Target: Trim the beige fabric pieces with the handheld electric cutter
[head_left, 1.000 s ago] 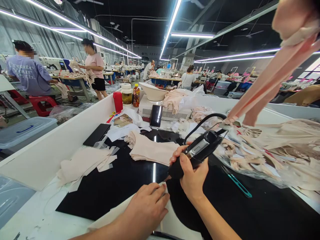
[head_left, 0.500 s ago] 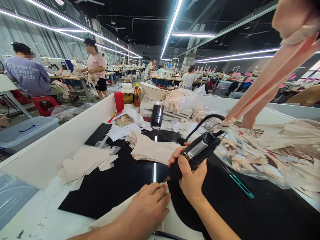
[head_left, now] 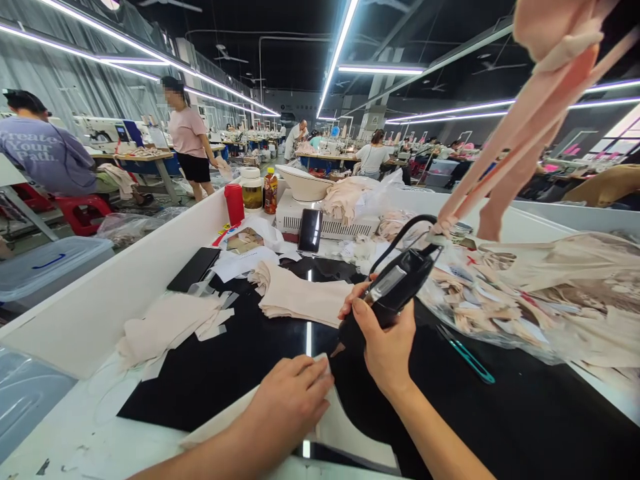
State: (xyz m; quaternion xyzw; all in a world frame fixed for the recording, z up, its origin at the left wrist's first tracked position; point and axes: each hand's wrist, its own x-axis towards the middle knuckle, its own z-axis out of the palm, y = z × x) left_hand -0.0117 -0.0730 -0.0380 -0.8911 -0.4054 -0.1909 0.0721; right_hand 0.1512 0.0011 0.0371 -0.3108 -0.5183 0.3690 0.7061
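My right hand (head_left: 385,340) is wrapped around a black corded handheld power tool (head_left: 395,283). The tool slants, with a small copper-coloured tip (head_left: 338,349) at its lower left end. Pink fabric strips (head_left: 515,127) run from its upper end to the top right. Palm down, my left hand (head_left: 295,397) holds a beige fabric piece (head_left: 350,433) against the black work surface (head_left: 215,373), fingers bent over it and thumb hidden. A corner of the fabric shows past the fingertips, a short distance from the tool's tip.
Beige fabric stacks (head_left: 300,293) lie beyond my hands. Teal-handled thread snips (head_left: 470,360) rest on the right, near a plastic bag of fabric scraps (head_left: 480,307). A phone (head_left: 310,230) leans against a white machine (head_left: 330,223). White boards (head_left: 120,287) edge the table. Several people work behind.
The tool's tip has come away from my left fingertips, leaving a gap. A fabric corner shows more clearly there. The view has shifted slightly, and the standing person has turned.
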